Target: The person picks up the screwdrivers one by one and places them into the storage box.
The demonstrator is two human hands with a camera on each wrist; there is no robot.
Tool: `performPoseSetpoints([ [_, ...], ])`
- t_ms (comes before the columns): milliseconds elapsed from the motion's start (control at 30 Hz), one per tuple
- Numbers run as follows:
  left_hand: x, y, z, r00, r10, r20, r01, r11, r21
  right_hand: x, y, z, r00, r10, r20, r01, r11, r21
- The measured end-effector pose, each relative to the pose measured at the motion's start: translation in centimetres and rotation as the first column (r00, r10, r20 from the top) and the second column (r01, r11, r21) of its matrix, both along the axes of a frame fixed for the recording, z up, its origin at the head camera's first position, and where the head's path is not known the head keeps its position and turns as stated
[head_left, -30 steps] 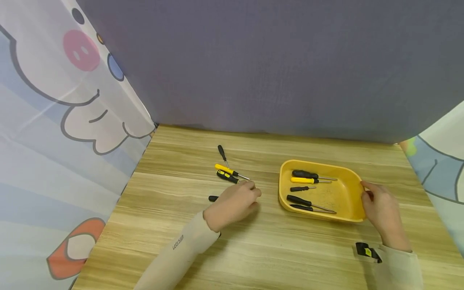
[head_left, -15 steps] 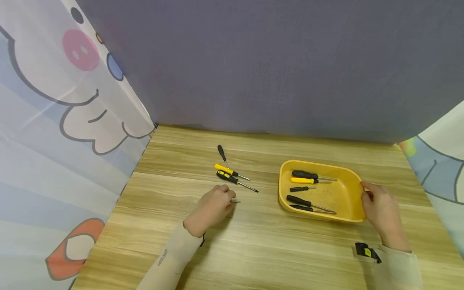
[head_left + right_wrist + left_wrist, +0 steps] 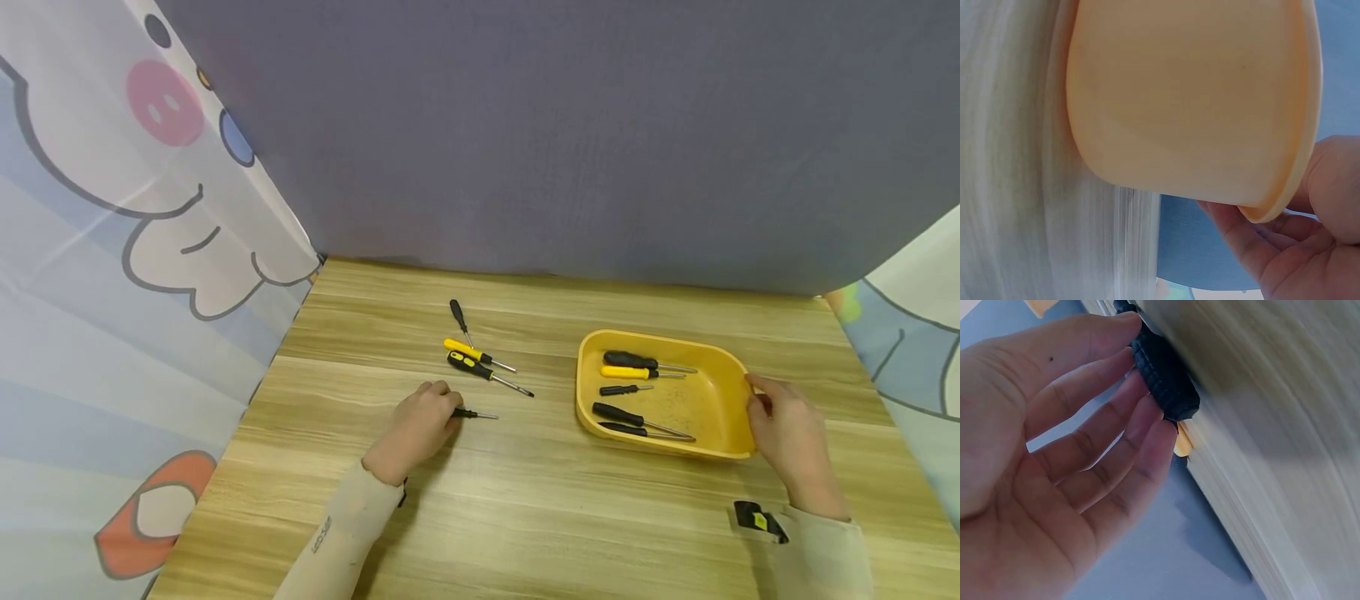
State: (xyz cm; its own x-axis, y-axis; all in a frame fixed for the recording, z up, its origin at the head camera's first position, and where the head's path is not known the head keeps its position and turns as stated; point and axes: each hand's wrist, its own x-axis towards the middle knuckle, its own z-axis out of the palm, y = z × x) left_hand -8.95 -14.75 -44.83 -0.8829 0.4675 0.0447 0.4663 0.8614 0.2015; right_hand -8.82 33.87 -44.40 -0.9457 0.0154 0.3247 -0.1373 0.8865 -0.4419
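The left hand (image 3: 416, 427) has drawn back toward the desk's near edge and now pinches a small black-handled screwdriver (image 3: 471, 413) lying on the wooden desk (image 3: 525, 500). The right hand (image 3: 787, 433) grips the yellow plastic tray (image 3: 738, 392) near the right edge. Picking up is in hand; next, a lift across into the tray.

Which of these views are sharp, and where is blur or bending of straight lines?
Head view: sharp and evenly lit, but the table edges bow from the wide lens. Left wrist view: the left hand and black screwdriver handle are fairly clear, the wood streaked. Right wrist view: the yellow tray is soft, the wood smeared.
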Motion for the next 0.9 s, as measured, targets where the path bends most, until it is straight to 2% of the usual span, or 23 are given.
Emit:
performPoseSetpoints([
  [333, -0.39, -0.19, 0.11, 0.999, 0.024, 0.035, -0.023, 0.999, -0.044, -0.02, -0.01, -0.11, 1.0, -0.008, 0.005, 0.008, 1.0, 0.004],
  [900, -0.7, -0.29, 0.0, 0.998, 0.026, 0.054, -0.024, 0.999, -0.036, -0.06, 0.09, -0.22, 1.0, -0.009, 0.007, 0.009, 1.0, 0.003],
])
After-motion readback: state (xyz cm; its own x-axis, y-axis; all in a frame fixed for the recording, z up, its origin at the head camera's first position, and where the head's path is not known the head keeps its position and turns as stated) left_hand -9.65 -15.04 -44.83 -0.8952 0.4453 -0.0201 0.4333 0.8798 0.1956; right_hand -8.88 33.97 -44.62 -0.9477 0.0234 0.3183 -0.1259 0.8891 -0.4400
